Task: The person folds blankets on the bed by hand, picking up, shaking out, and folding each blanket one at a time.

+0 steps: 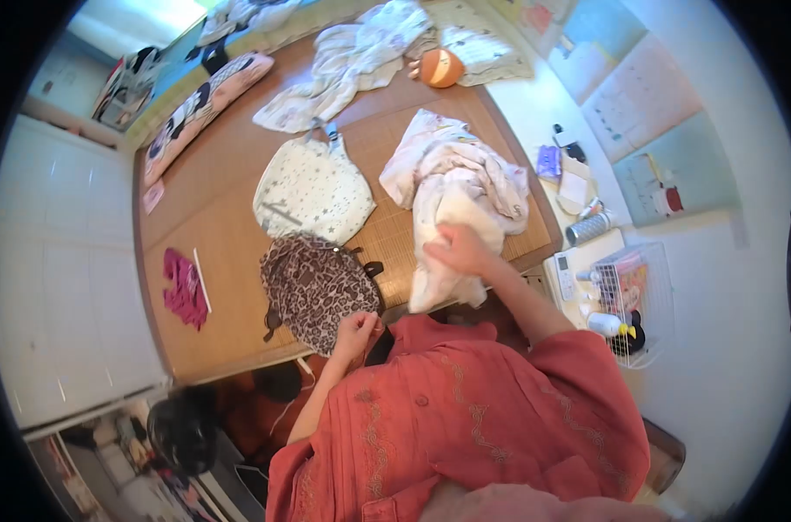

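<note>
My right hand (459,250) is closed on a pale cream part of a crumpled patterned blanket (478,178), which lies on the bed mat's right side and hangs down towards my lap. Close to my body, my left hand (358,335) has its fingers curled together at the lower edge of a leopard-print backpack (317,283). Whatever those fingers may hold is too small to make out. Just beyond the backpack lies a white bag with grey stars (313,191), its strap pointing away from me.
The woven mat (226,287) carries a magenta cloth (183,287), a thin white stick (203,280), an orange ball (439,68) and another pale blanket (352,61). A long pillow (204,113) lines the far left. Along the right ledge stand a wire basket (630,300) and a patterned cylinder (589,228).
</note>
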